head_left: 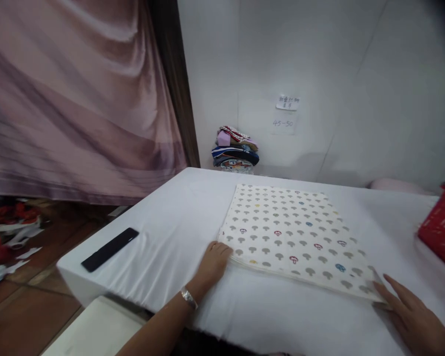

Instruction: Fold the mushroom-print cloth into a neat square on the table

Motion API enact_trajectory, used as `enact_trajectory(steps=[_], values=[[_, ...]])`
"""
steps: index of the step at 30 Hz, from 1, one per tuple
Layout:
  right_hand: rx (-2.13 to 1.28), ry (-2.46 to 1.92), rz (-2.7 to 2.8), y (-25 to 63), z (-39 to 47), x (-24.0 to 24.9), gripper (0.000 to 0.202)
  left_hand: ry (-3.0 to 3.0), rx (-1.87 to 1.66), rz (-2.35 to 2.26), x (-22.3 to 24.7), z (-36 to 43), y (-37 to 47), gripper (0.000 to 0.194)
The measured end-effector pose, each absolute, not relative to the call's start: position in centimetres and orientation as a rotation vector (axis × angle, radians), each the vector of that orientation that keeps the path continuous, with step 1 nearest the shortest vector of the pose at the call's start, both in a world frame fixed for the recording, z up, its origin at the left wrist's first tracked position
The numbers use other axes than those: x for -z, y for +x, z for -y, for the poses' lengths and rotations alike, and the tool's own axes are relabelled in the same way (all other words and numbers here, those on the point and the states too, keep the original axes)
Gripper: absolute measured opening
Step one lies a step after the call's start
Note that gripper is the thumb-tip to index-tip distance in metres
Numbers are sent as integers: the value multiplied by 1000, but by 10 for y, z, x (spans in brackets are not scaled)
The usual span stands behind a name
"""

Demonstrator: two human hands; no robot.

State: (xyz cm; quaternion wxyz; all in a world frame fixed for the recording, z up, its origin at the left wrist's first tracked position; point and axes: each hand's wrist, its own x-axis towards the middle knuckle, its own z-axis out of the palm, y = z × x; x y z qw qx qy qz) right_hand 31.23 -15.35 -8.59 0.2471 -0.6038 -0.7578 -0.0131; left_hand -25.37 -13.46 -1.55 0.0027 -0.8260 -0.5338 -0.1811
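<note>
A white cloth (pixel 282 222) printed with small grey and coloured mushrooms lies folded flat in front of me. My left hand (pixel 214 260), with a silver bracelet at the wrist, has its fingers closed on the near left corner. At the near right corner, my right hand (pixel 411 311) pinches the cloth's edge, one finger stretched out above it. Both corners are partly hidden by my fingers.
The cloth lies on a table with a white cover (pixel 170 207). A black flat strip (pixel 110 248) is at the left, a red basket (pixel 443 227) at the right edge. Folded fabrics (pixel 235 151) are stacked by the wall; a pink curtain (pixel 77 99) hangs left.
</note>
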Motion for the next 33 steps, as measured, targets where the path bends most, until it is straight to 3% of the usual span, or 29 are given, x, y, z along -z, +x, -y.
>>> enact_trajectory(steps=[14, 33], values=[[-77, -1727, 2132, 283, 153, 48, 30, -2607, 688, 1550, 18, 120, -263, 38], [-247, -1689, 2139, 282, 206, 16, 27, -2773, 308, 1610, -34, 175, -276, 30]])
